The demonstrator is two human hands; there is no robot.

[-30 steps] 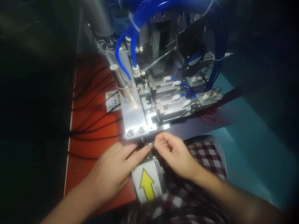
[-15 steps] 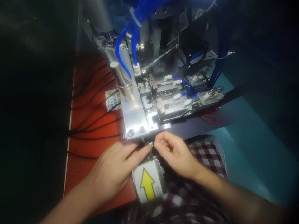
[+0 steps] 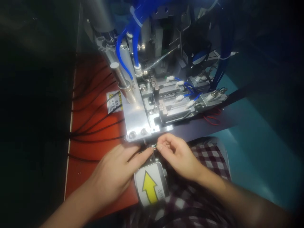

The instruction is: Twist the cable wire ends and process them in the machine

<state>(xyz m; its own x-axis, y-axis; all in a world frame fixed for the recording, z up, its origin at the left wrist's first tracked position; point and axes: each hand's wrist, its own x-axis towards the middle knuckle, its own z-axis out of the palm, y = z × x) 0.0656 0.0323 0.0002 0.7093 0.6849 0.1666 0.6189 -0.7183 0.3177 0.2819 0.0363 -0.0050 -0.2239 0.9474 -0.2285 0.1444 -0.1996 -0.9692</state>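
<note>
Several thin wires (image 3: 155,146), some of them greenish, show in the narrow gap between my two hands, just below the front edge of the silver metal plate (image 3: 137,122). My right hand (image 3: 177,155) is closed in a pinch on them, thumb against index finger. From the left, the thumb of my left hand (image 3: 118,169) presses at the other end of the wires. Its fingers are bent and partly hidden beneath the plate edge. Below the hands sits a white label with a yellow arrow (image 3: 149,186), on a rounded block.
Beyond the plate stands a machine with metal slides (image 3: 175,109), blue air tubes (image 3: 136,47) and a steel post (image 3: 122,79). Black cables (image 3: 95,137) cross the orange base (image 3: 90,120) at the left. A checked cloth (image 3: 211,158) covers the lap.
Both hands keep their places and hold on the wires. Only a very slight shift of the whole view shows.
</note>
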